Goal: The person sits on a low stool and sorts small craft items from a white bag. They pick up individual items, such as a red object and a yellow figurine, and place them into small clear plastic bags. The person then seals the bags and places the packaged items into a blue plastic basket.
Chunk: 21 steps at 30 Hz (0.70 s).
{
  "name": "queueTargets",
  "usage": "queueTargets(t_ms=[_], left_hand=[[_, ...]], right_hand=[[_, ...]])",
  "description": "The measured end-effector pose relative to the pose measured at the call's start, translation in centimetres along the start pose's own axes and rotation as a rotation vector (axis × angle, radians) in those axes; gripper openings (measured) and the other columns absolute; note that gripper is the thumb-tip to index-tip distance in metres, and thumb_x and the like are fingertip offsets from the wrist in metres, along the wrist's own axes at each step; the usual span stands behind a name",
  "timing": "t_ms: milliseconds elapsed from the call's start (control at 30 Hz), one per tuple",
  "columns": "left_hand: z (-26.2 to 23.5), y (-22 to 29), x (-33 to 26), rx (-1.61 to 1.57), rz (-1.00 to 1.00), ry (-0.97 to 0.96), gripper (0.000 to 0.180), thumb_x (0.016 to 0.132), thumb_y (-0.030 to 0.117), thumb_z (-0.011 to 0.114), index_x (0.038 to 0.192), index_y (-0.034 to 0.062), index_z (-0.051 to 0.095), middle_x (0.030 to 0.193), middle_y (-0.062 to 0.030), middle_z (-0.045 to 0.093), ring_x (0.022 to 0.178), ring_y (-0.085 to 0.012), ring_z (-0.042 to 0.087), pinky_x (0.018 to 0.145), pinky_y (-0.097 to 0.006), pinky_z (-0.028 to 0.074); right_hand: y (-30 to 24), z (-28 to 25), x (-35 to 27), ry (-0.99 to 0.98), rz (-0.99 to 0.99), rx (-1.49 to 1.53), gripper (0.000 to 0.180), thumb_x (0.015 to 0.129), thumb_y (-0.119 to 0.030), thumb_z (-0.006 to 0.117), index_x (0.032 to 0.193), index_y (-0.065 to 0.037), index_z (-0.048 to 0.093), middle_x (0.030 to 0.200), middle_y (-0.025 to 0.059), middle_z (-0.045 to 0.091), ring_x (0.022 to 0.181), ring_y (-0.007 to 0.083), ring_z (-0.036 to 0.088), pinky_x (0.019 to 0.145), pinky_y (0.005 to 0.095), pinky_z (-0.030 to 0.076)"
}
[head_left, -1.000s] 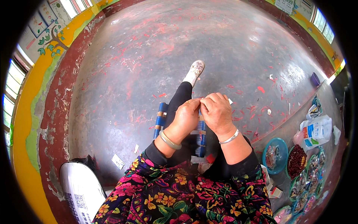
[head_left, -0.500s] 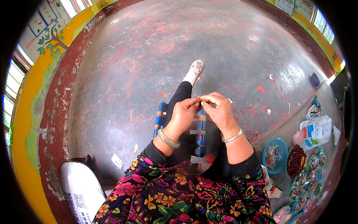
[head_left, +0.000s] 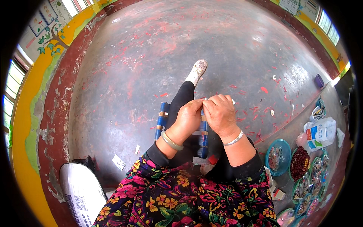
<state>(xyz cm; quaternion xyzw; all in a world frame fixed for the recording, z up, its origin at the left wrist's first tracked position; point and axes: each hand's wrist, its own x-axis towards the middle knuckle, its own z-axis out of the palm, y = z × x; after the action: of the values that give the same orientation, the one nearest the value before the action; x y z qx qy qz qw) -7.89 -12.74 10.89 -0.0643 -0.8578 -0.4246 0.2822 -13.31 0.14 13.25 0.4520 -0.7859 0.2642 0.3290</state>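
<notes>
Over my lap, my left hand (head_left: pixel 189 115) and my right hand (head_left: pixel 220 116) meet at their fingertips. The left thumb and forefinger are pinched together. Curled inward, the right fingers press against the left fingertips. Whatever lies between them is too small and too covered to make out; only a tiny pale spot shows there. A pale bangle (head_left: pixel 171 141) circles the left wrist and a silver bangle (head_left: pixel 233 139) the right one. Below the hands, blue padded bars (head_left: pixel 162 121) with brown bands stand on either side of my outstretched leg.
At the right are a teal basin (head_left: pixel 288 160), a bowl of dark red beads (head_left: pixel 300 160), several dishes of small parts and a white plastic bag (head_left: pixel 321 130). A white sack (head_left: pixel 81 189) stands lower left. Red scraps (head_left: pixel 264 90) litter the concrete floor.
The right fingers have curled in closer and rolled over toward the left hand. A bit of red that showed between the fingertips is now out of sight. Both hands stay in place.
</notes>
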Motion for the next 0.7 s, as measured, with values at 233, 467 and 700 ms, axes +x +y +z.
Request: queueTargets(t_ms=[233, 467, 700], left_hand=[[0.0, 0.42, -0.05, -0.006, 0.027, 0.03, 0.019, 0.083, -0.004, 0.053, 0.099, -0.0003, 0.063, 0.091, -0.0169, 0.065, 0.084, -0.0306, 0.063, 0.074, -0.033, 0.049], [0.2, 0.67, -0.1, -0.112, -0.141, 0.07, 0.015, 0.081, 0.0, 0.06, 0.096, -0.002, 0.064, 0.088, -0.0164, 0.065, 0.081, -0.0274, 0.064, 0.071, -0.032, 0.051], [0.23, -0.08, -0.16, -0.012, -0.043, 0.088, 0.016, 0.083, 0.001, 0.057, 0.098, -0.0026, 0.062, 0.09, -0.0177, 0.065, 0.084, -0.0286, 0.064, 0.073, -0.032, 0.049]], right_hand=[[-0.33, 0.05, 0.17, 0.05, 0.025, -0.002, 0.007, 0.072, -0.009, 0.061, 0.072, -0.008, 0.054, 0.069, 0.0035, 0.051, 0.068, 0.0224, 0.051, 0.064, 0.0352, 0.038], [-0.09, 0.52, 0.11, 0.17, 0.161, 0.151, 0.012, 0.068, -0.006, 0.065, 0.072, -0.011, 0.055, 0.07, 0.0019, 0.055, 0.069, 0.0228, 0.054, 0.063, 0.0359, 0.041], [0.18, 0.23, -0.09, 0.059, 0.231, 0.269, 0.012, 0.069, -0.007, 0.067, 0.078, -0.011, 0.061, 0.076, 0.0022, 0.06, 0.073, 0.023, 0.058, 0.067, 0.0359, 0.043]])
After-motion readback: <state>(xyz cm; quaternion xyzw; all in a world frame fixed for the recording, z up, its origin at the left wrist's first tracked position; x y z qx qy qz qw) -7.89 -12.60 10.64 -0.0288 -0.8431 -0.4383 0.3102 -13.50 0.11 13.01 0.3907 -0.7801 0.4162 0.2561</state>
